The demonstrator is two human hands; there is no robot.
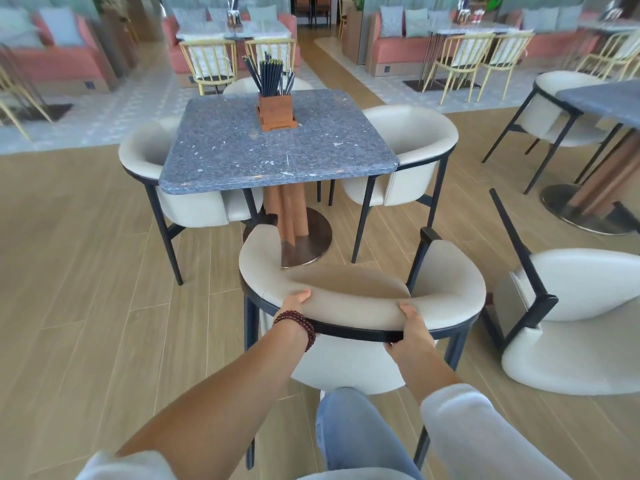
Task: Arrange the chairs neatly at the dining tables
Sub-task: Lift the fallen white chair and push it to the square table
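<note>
A cream chair with a curved padded back and dark frame (349,306) stands in front of me, facing the blue-grey speckled table (277,147). My left hand (294,304) grips the top of its backrest on the left. My right hand (410,329) grips the backrest and its dark rail on the right. The chair stands a short way back from the table's near edge. Two matching cream chairs are tucked at the table's sides, one on the left (173,188) and one on the right (401,157). A fourth chair (242,85) shows behind the table.
A wooden holder with dark chopsticks (275,109) stands on the table. Another cream chair (571,317) lies tipped on the wooden floor at my right. A second table (602,98) with a chair (550,109) is at the far right. Yellow chairs and pink sofas line the back.
</note>
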